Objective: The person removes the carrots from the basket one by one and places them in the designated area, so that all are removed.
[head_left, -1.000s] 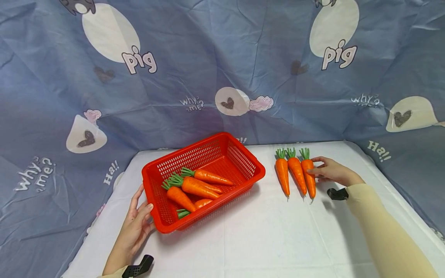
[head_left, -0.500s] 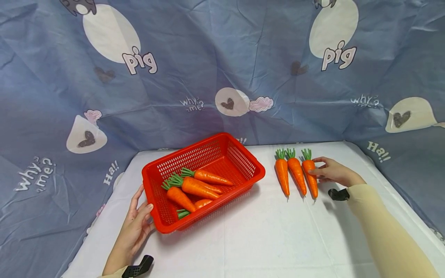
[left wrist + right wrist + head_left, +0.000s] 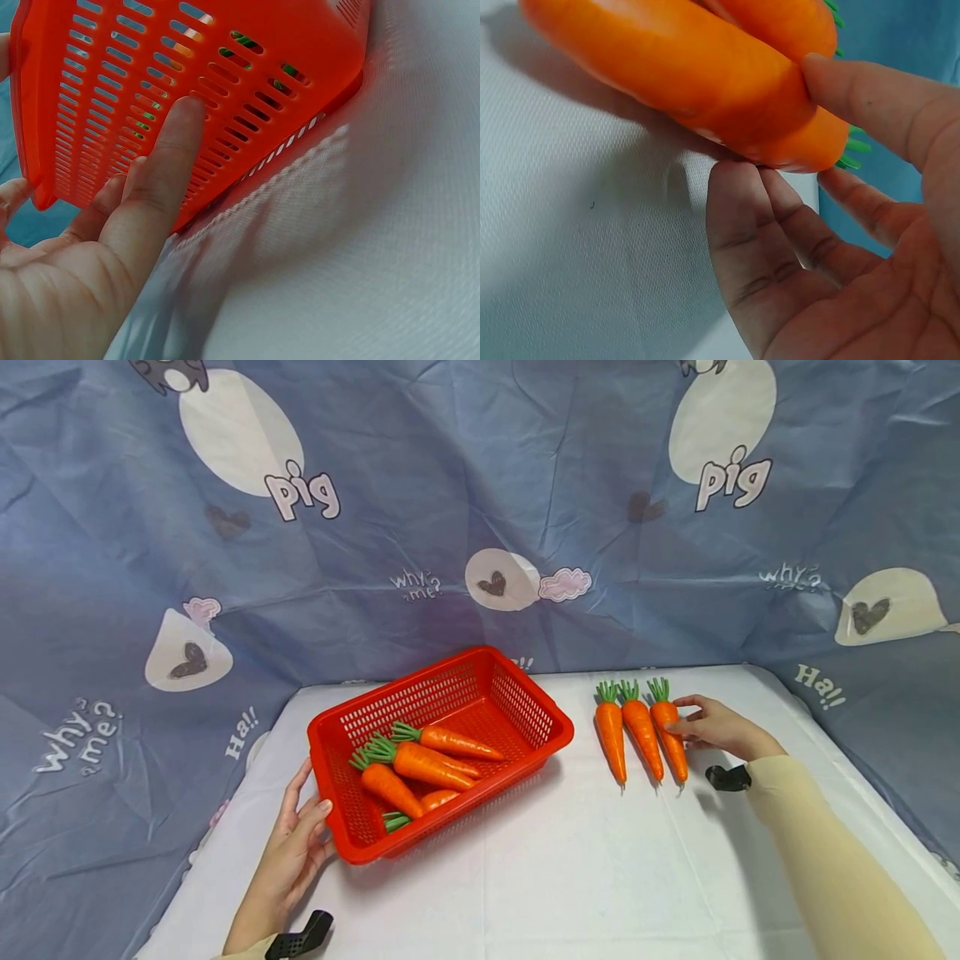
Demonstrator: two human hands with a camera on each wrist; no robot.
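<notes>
My left hand point(image 3: 288, 852) holds the left end of a red plastic basket point(image 3: 532, 758), its thumb at the rim. In the left wrist view, fingers point(image 3: 161, 165) lie against the basket's slotted outer wall point(image 3: 225, 112). Several orange carrots with green tops, one of them a carrot point(image 3: 461, 742) on the far side, lie in the basket. To its right, a left carrot point(image 3: 611, 739), a middle carrot point(image 3: 642, 735) and a right carrot point(image 3: 667, 727) lie side by side. My right hand point(image 3: 720, 731) pinches the right carrot, thumb on top and fingers along its side.
A white cloth point(image 3: 570, 868) covers the table. Behind it hangs a blue printed curtain point(image 3: 420, 510), close to the basket's far corner. Black wrist devices, such as the left one point(image 3: 300, 935), sit on both cuffs.
The right carrot has turned slightly, its tip ending a little farther right. My right hand has stayed on it. My left hand and the basket show no visible movement.
</notes>
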